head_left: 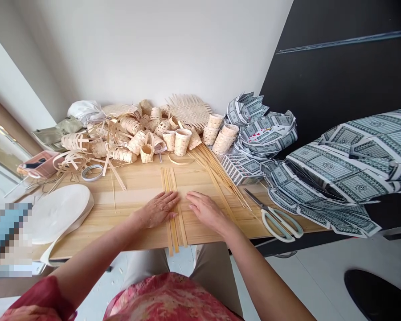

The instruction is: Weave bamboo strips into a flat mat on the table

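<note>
Some blurry squares of color hide what is past the left front corner of the table. The big shape made of folded cards runs out of sight on the right, by the table's right end. A dark round thing on the floor is cut off too, and I can't tell what it is. In the messy pile of little baskets along the back edge, many hide behind others.

The left hand is flat and open, palm down, with its fingers close together. It lies on top of some thin strips and covers their middles. The right hand is open and flat too, palm down, just beside the strips on their right. It holds nothing.

The strips are flat, yellowish and side by side. They lie across the middle of the table, and their near ends poke over the front edge. More long strips lie in a bunch on the right.

The table has smooth, pale wood. The baskets are woven and rough. A fat white roll of band sits near the left front corner. Scissors with pale loops lie by the right front edge.
</note>
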A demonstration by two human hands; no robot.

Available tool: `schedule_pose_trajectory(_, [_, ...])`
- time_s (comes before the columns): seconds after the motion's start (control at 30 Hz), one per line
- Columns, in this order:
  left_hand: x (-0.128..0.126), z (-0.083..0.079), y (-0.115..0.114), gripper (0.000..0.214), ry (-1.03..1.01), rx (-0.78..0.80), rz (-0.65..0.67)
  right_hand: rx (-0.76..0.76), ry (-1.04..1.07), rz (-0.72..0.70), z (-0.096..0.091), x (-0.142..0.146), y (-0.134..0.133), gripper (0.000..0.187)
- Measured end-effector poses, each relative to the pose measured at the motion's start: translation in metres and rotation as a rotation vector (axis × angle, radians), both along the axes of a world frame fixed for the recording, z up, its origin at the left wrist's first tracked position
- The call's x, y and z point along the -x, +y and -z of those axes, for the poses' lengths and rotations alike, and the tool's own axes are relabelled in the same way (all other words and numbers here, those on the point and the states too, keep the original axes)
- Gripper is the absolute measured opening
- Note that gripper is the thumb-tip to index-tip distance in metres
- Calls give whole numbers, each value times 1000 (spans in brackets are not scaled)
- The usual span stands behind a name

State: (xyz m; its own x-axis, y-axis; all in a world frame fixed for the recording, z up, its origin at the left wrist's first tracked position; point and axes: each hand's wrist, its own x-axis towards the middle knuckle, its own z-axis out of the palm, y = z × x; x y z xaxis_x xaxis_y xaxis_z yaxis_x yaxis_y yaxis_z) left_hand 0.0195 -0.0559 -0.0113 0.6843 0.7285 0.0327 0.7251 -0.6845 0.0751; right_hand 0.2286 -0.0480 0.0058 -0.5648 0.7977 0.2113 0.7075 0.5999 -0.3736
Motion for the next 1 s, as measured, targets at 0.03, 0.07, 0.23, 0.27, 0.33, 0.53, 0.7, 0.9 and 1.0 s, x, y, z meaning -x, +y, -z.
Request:
schedule_pose_trajectory(0.03, [-1,1,0,54,-4,-7,2,0,-17,42,-1,-5,-1,27])
schedule_pose_trajectory(0.07, [-1,2,-1,54,-10,-16,3,0,-35,95,-2,-10,-2,26])
schedule_pose_trajectory(0.23, [-3,1,-5,54,-19,-26,-1,6,-122,438,-6,-44,-8,21])
schedule_pose_trajectory(0.27, [-3,0,-6,54,-14,-16,-1,8,-135,500,-6,-49,-9,19])
schedule_pose_trajectory(0.33, [-4,-3,-9,54,-7,1,2,21,-163,597,-4,-59,-11,15])
schedule_pose_trajectory(0.53, [-2,-6,-12,53,-9,0,21,83,-202,711,4,-66,-10,7])
schedule_pose_trajectory(0.7, [0,-3,-5,49,-54,-58,29,92,-196,772,7,-67,-3,9])
schedule_pose_trajectory(0.9, [-7,-18,6,50,-90,-89,28,107,-113,793,8,-66,-2,17])
schedule_pose_trajectory(1.0, [-12,-26,9,47,-160,-51,4,127,-32,801,6,-68,-3,18])
